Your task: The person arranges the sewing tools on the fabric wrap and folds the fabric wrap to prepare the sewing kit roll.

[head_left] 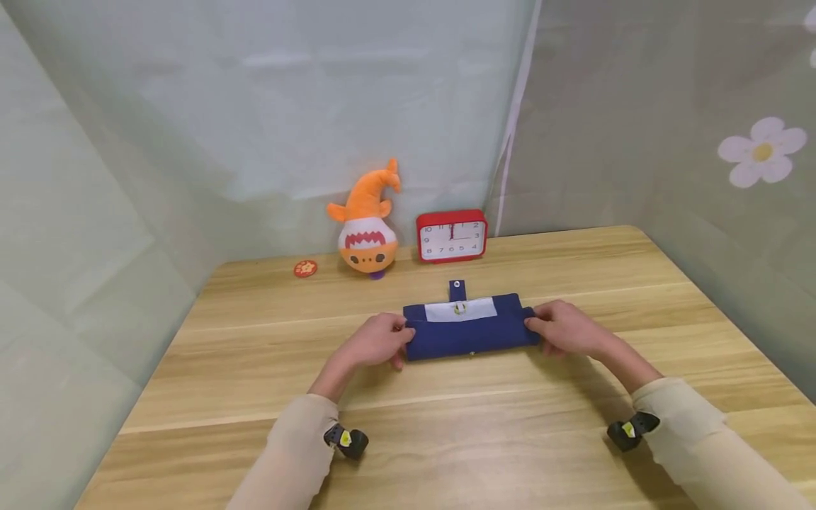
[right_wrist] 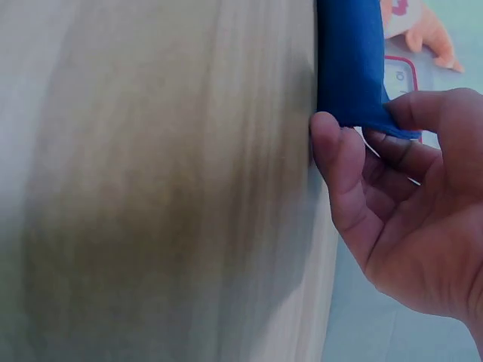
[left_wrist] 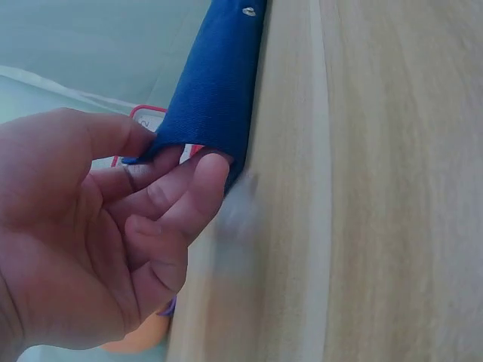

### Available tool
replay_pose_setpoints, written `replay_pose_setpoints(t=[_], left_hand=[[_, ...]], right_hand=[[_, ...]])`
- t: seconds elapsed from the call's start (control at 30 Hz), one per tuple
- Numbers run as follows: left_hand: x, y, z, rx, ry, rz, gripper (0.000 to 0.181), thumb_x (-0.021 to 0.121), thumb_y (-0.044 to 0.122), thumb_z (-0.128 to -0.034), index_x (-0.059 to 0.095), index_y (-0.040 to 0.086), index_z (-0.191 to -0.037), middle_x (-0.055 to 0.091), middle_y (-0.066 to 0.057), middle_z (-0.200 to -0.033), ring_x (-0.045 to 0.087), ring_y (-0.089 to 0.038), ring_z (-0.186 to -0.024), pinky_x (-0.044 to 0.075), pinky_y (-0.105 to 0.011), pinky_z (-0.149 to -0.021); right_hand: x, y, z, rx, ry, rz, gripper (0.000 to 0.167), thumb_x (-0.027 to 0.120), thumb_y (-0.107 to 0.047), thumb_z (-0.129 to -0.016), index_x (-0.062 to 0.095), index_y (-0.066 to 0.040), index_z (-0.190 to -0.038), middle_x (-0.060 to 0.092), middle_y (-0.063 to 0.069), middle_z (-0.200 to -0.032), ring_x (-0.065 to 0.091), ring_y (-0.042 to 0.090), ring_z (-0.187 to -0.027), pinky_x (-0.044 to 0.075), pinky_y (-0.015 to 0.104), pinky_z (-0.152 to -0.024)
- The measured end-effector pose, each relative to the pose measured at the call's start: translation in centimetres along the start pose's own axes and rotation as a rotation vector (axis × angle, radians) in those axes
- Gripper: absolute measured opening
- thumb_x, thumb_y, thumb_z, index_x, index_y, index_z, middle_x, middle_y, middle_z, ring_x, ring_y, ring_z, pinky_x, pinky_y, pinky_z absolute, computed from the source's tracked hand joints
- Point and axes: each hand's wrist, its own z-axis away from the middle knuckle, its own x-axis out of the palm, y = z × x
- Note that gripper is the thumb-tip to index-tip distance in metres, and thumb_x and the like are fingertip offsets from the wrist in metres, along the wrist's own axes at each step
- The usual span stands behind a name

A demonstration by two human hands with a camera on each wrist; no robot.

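Observation:
A folded navy blue cloth (head_left: pixel 473 341) lies crosswise on the table, with a white panel (head_left: pixel 440 312) showing along its far side. A short tab with a metal snap (head_left: pixel 457 289) sticks out from its far edge. At the left end, my left hand (head_left: pixel 377 340) pinches the fabric between thumb and forefinger. My right hand (head_left: pixel 564 328) pinches the opposite end the same way. In the left wrist view the blue cloth (left_wrist: pixel 215 83) curves over, leaving a hollow at its end. The right wrist view shows the right thumb on top of the cloth (right_wrist: pixel 351 68).
Behind the cloth stand a red clock (head_left: pixel 452 237) and an orange and white shark plush (head_left: pixel 367 234). A round red disc (head_left: pixel 305 268) lies left of the plush on the wooden table (head_left: pixel 446 432). Hanging fabric (head_left: pixel 287 127) encloses the table's back and sides.

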Motion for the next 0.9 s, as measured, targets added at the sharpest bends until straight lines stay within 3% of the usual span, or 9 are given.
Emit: replay_pose_setpoints(t=[0.2, 0.3, 0.5, 0.7, 0.9], left_hand=[[0.3, -0.5, -0.4, -0.025, -0.006, 0.001, 0.031, 0.061, 0.018, -0.1054, 0.058, 0.009, -0.075, 0.068, -0.005, -0.071, 0.065, -0.015, -0.058, 0.037, -0.024, -0.057], [0.5, -0.7, -0.5, -0.047, -0.006, 0.006, 0.031, 0.063, 0.017, -0.1044, 0.058, 0.009, -0.075, 0.069, -0.005, -0.072, 0.065, -0.015, -0.058, 0.039, -0.024, -0.057], [0.6, -0.5, -0.5, -0.084, -0.007, -0.013, 0.032, 0.065, 0.018, -0.1039, 0.058, 0.009, -0.074, 0.069, -0.006, -0.073, 0.062, -0.015, -0.057, 0.038, -0.024, -0.055], [0.8, -0.3, -0.4, -0.098, -0.004, -0.049, 0.032, 0.065, 0.019, -0.1044, 0.058, 0.009, -0.075, 0.066, -0.004, -0.071, 0.057, -0.015, -0.058, 0.039, -0.024, -0.055], [1.2, -0.1, -0.4, -0.073, 0.059, -0.198, 0.023, 0.069, 0.026, -0.1032, 0.059, 0.010, -0.090, 0.058, -0.003, -0.076, 0.055, -0.019, -0.067, 0.040, -0.029, -0.061]], right_hand=[[0.4, 0.1, 0.0, 0.030, 0.009, -0.004, 0.032, 0.059, -0.018, -0.101, 0.050, -0.014, -0.071, 0.065, 0.005, -0.064, 0.065, 0.017, -0.053, 0.057, 0.034, -0.054], [0.6, 0.2, -0.1, 0.028, 0.015, 0.000, 0.037, 0.062, -0.017, -0.099, 0.044, -0.017, -0.066, 0.061, 0.003, -0.061, 0.063, 0.016, -0.051, 0.056, 0.033, -0.054], [0.8, 0.2, -0.2, 0.030, 0.027, -0.014, 0.038, 0.067, -0.015, -0.096, 0.046, -0.016, -0.064, 0.053, -0.002, -0.057, 0.059, 0.014, -0.049, 0.052, 0.029, -0.052], [1.0, 0.3, -0.2, 0.030, 0.050, -0.006, 0.029, 0.071, -0.015, -0.094, 0.053, -0.012, -0.071, 0.055, -0.001, -0.059, 0.058, 0.014, -0.049, 0.052, 0.029, -0.052], [1.1, 0.5, 0.0, -0.047, 0.081, -0.004, 0.021, 0.076, -0.011, -0.095, 0.055, -0.006, -0.099, 0.058, 0.006, -0.084, 0.057, 0.016, -0.054, 0.052, 0.030, -0.049]])
